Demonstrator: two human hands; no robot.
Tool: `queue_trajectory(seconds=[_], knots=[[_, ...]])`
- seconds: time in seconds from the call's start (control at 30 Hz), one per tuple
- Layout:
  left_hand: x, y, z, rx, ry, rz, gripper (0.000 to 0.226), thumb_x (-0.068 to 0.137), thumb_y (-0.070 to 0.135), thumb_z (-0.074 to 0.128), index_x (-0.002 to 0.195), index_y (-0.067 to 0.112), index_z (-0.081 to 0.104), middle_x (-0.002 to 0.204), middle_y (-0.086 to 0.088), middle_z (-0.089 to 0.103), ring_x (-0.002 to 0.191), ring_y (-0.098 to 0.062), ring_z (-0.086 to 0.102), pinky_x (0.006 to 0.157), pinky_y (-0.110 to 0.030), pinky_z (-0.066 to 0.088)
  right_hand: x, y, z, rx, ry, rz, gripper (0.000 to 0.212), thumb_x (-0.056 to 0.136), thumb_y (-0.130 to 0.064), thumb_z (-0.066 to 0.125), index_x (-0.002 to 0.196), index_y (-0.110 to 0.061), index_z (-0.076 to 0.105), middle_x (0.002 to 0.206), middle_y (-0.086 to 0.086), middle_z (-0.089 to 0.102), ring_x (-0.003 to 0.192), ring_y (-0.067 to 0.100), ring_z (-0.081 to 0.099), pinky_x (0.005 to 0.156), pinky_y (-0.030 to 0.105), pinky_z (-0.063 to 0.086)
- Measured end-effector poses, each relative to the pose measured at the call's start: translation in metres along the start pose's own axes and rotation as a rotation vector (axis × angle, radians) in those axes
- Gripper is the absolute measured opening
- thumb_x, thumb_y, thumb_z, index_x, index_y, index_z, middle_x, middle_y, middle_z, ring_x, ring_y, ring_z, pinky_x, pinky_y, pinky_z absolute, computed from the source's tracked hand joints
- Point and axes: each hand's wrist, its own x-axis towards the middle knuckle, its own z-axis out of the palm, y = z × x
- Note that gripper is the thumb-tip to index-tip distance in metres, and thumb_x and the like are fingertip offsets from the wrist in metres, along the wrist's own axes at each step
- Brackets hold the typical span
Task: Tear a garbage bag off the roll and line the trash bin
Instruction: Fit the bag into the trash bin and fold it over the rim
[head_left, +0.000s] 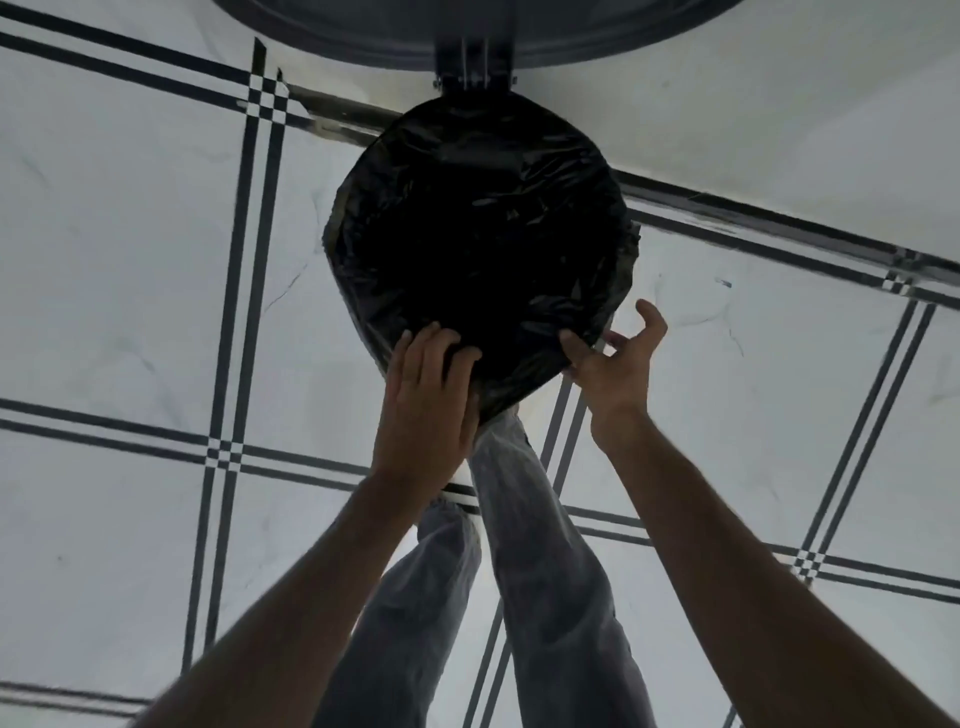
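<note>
Seen from above: trash bin (605, 340) standing on the tiled floor (130, 260), mouth already covered by the black garbage bag (478, 228), film folded over the rim all round. Lid (467, 26) swung up and back on its hinge, out of the way so the opening stays free. Left hand (423, 395) laid on the near rim, fingers curled over the plastic, apparently pressing the fold down to seat it. Right hand (615, 358) at the near-right rim, thumb and forefinger pinching the bag's edge, other fingers spread, probably drawing slack outward. Roll not in view. Lining nearly finished, by the look of it.
</note>
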Motion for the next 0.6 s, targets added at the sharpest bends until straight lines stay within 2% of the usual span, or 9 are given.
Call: queue_trajectory(seconds=[0.07,0.17,0.27,0.33,0.4,0.47,0.6], knots=[[-0.015,-0.003,0.002,-0.073,0.104,-0.126,0.033,0.083,0.019,0.071,0.113,0.007,0.060,0.121,-0.016,0.057,0.116,-0.035,0.052,0.099,-0.047,0.048,-0.004,0.005,0.001,0.197,-0.016,0.169,0.059,0.089,-0.004,0.071,0.137,-0.013,0.037,0.104,0.003,0.062,0.093,0.017,0.067,0.068,0.024,0.059],[-0.020,-0.006,0.009,-0.310,0.170,-0.401,0.026,0.084,0.020,0.068,0.103,0.011,0.053,0.106,-0.011,0.056,0.095,-0.024,0.054,0.080,-0.043,0.052,-0.005,0.018,-0.004,0.347,-0.093,0.284,0.028,0.093,-0.011,0.066,0.119,-0.008,0.055,0.097,0.003,0.071,0.092,0.015,0.070,0.076,0.026,0.060],[-0.003,0.004,0.005,-0.940,0.208,-0.913,0.022,0.091,0.020,0.058,0.108,0.017,0.044,0.106,-0.003,0.058,0.089,-0.012,0.062,0.083,-0.037,0.055,-0.004,0.029,-0.012,0.511,-0.211,0.331,0.003,0.099,-0.014,0.058,0.099,-0.014,0.061,0.083,-0.006,0.073,0.077,0.005,0.071,0.080,0.025,0.056],[0.013,0.009,-0.004,-1.382,0.222,-1.189,0.019,0.098,0.023,0.049,0.116,0.017,0.046,0.108,-0.005,0.062,0.094,-0.018,0.066,0.089,-0.037,0.057,-0.004,0.030,-0.014,0.611,-0.269,0.357,0.011,0.101,-0.015,0.053,0.095,-0.015,0.062,0.083,-0.007,0.075,0.076,0.005,0.071,0.075,0.023,0.056],[0.022,0.007,-0.009,-1.702,0.201,-1.294,0.025,0.103,0.033,0.042,0.114,0.016,0.056,0.117,-0.009,0.065,0.106,-0.025,0.066,0.091,-0.038,0.055,-0.004,0.030,-0.016,0.670,-0.282,0.384,0.011,0.101,-0.016,0.053,0.099,-0.015,0.063,0.088,-0.005,0.076,0.083,0.009,0.073,0.077,0.027,0.058],[0.019,0.004,-0.010,-1.881,0.230,-1.364,0.032,0.104,0.037,0.040,0.111,0.013,0.060,0.123,-0.012,0.064,0.115,-0.029,0.063,0.096,-0.041,0.053,-0.003,0.028,-0.018,0.756,-0.269,0.421,0.012,0.099,-0.019,0.055,0.100,-0.014,0.066,0.093,-0.001,0.074,0.090,0.017,0.071,0.084,0.036,0.057],[0.008,0.003,-0.004,-1.962,0.219,-1.325,0.021,0.099,0.005,0.049,0.112,0.003,0.065,0.115,-0.014,0.067,0.114,-0.029,0.065,0.099,-0.041,0.054,-0.002,0.024,-0.013,0.848,-0.221,0.446,0.022,0.091,-0.011,0.045,0.093,-0.009,0.067,0.095,0.006,0.070,0.098,0.026,0.066,0.091,0.039,0.053]])
